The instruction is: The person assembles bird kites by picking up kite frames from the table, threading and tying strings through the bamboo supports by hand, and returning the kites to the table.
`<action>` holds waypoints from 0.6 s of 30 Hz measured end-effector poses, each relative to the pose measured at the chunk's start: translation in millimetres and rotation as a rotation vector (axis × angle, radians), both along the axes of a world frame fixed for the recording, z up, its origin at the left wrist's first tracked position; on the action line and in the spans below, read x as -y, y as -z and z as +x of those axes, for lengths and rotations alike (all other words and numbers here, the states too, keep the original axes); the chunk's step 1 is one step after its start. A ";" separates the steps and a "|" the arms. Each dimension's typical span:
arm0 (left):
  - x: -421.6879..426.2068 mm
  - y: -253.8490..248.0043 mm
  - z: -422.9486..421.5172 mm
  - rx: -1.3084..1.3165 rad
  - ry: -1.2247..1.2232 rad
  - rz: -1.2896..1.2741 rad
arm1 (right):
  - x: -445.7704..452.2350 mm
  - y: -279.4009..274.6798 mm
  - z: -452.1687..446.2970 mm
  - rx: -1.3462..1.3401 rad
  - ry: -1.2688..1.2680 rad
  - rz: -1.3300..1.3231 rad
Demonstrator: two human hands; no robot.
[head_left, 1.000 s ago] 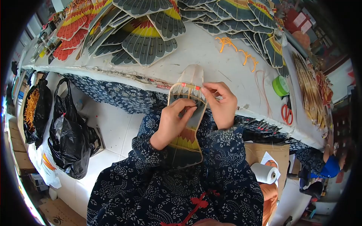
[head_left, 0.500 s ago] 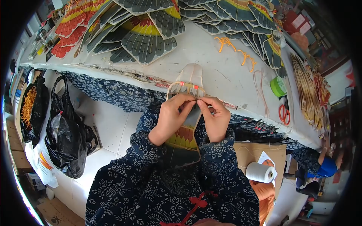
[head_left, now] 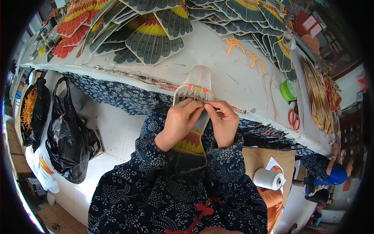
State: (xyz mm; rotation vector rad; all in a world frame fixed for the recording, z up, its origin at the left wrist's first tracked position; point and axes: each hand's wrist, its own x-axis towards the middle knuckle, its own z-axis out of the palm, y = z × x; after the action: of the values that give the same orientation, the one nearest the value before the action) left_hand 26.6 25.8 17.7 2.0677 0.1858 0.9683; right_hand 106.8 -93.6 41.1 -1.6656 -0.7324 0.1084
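A painted kite (head_left: 191, 141) with a thin stick frame leans between my lap and the table edge. It has grey, yellow and red feather patterns, a pale rounded tip and red bands near the top. Over its upper part, my left hand (head_left: 180, 121) is closed, with thumb and forefinger pinched together. My right hand (head_left: 223, 124) is closed in a pinch too, its fingertips meeting those of my left hand at the kite. Whatever tiny part or thread sits between the fingertips is too small and hidden to make out.
Painted wing pieces (head_left: 154, 43) are heaped at the table's back. Orange cords (head_left: 245, 52), a green tape roll (head_left: 288, 90), red-handled scissors (head_left: 294, 119) and thin sticks (head_left: 315, 93) lie to the right. A white thread cone (head_left: 269, 179) and black bags (head_left: 68, 136) flank me. Another person (head_left: 327, 167) is at far right.
The left fingers have curled slightly at the pinch point. Both hands stay nearly in place at the kite, and the view has shifted very slightly.
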 end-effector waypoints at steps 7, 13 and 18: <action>5.8 0.0 -2.1 0.030 -0.017 -0.057 | 5.5 1.2 -2.3 -0.039 0.021 -0.001; -9.2 -0.9 -23.2 -0.198 0.274 -0.545 | 1.1 -7.8 -20.4 0.003 -0.023 0.084; -18.9 1.7 -20.1 -0.173 0.578 -0.836 | 3.3 7.0 -28.1 -0.102 -0.120 0.223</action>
State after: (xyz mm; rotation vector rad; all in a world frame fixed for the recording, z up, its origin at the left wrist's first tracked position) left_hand 6.5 44.8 16.0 1.2983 0.0542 0.2663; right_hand 78.8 -96.8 34.1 -1.3944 -0.7396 0.1889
